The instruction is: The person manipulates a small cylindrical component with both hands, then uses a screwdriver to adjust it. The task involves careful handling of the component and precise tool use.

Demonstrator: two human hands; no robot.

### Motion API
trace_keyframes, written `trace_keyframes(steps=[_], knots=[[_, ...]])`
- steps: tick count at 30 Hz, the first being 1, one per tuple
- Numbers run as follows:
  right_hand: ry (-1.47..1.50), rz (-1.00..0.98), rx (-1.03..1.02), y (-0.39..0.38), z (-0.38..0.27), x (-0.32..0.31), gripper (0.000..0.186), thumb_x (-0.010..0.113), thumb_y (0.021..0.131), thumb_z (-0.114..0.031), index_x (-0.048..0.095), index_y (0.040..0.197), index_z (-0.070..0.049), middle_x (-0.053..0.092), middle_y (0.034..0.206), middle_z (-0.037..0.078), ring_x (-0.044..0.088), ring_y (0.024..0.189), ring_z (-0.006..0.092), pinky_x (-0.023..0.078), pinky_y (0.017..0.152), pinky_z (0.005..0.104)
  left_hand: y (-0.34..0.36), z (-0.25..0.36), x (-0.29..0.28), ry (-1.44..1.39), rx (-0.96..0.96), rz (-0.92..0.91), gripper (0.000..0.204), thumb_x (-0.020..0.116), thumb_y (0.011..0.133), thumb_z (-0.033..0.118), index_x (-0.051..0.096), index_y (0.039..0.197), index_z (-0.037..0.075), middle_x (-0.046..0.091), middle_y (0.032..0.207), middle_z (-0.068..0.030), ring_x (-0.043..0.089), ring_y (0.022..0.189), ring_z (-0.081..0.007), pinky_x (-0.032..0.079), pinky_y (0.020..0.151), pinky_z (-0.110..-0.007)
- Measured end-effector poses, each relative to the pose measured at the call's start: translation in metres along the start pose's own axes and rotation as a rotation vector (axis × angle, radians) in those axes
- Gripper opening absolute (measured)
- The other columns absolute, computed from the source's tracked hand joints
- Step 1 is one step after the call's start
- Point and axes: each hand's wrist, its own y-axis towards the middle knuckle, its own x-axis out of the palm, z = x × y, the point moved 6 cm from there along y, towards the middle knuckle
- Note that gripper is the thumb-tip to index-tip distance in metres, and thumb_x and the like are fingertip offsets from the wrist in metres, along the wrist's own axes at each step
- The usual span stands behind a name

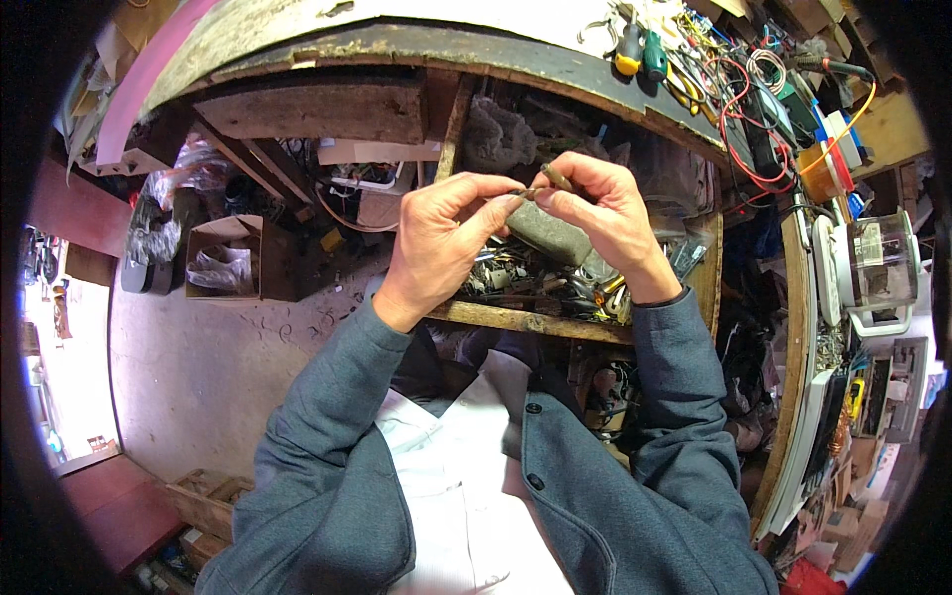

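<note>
My left hand (451,233) and my right hand (603,213) meet above an open wooden drawer (535,319). Thumb and forefinger of each are pinched together. Between the fingertips is a small, thin dark piece (529,192), too small to name. A short brownish rod-like piece (557,178) sticks up from the fingers of my right hand; its lower part is hidden. Below the hands, a grey-green block-shaped thing (548,236) lies in the drawer on loose metal bits (496,281). Several shiny tools (610,293) lie under my right wrist.
The worktable's dark edge (377,42) runs ahead of me. Screwdrivers (653,58), pliers (598,30) and red wires (739,94) crowd its right side. An open cardboard box (236,260) stands on the floor at left. A clear plastic container (881,260) is at far right.
</note>
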Motion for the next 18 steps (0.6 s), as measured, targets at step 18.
trace_keyframes(steps=[18], knots=[[-0.066, 0.029, 0.030, 0.0000, 0.0068, -0.0010, 0.009, 0.072, 0.095, -0.012, 0.074, 0.098, -0.003, 0.068, 0.087, -0.006, 0.056, 0.080, 0.0013, 0.046, 0.072, 0.0195, 0.0013, -0.0013, 0.0003, -0.149, -0.055, -0.017, 0.049, 0.073, 0.095, 0.000, 0.058, 0.141, 0.000, 0.073, 0.120, -0.0120, 0.071, 0.096, -0.0128, 0.061, 0.084, -0.026]])
